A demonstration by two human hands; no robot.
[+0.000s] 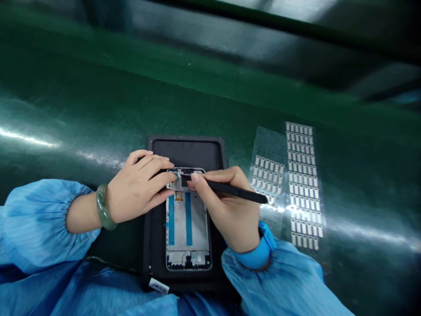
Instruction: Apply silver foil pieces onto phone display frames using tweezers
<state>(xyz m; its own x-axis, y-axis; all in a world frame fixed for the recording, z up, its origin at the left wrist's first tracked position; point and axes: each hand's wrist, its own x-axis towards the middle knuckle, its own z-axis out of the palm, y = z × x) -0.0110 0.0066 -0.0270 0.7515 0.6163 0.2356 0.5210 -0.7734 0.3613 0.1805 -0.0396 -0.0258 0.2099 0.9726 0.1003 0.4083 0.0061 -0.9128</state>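
An opened phone frame (199, 224), silver with two blue strips, lies in a black tray (151, 245) in front of me. My left hand (140, 186) rests at its upper left edge, fingers stretched out and fingertips on the frame's top corner. In my right hand (232, 202) is a pair of black tweezers (235, 190), gripped like a pen. Their tips point at the upper part of the frame, by a small dark piece; whether they pinch it I cannot tell. An orange flex connector (179, 196) shows just below.
Right of the tray lie two clear sheets of small pale stickers, a shorter sheet (269, 173) and a longer sheet (304, 184). A white label (158, 285) is at the tray's near edge. The green tabletop (98, 109) reaches back to a raised edge.
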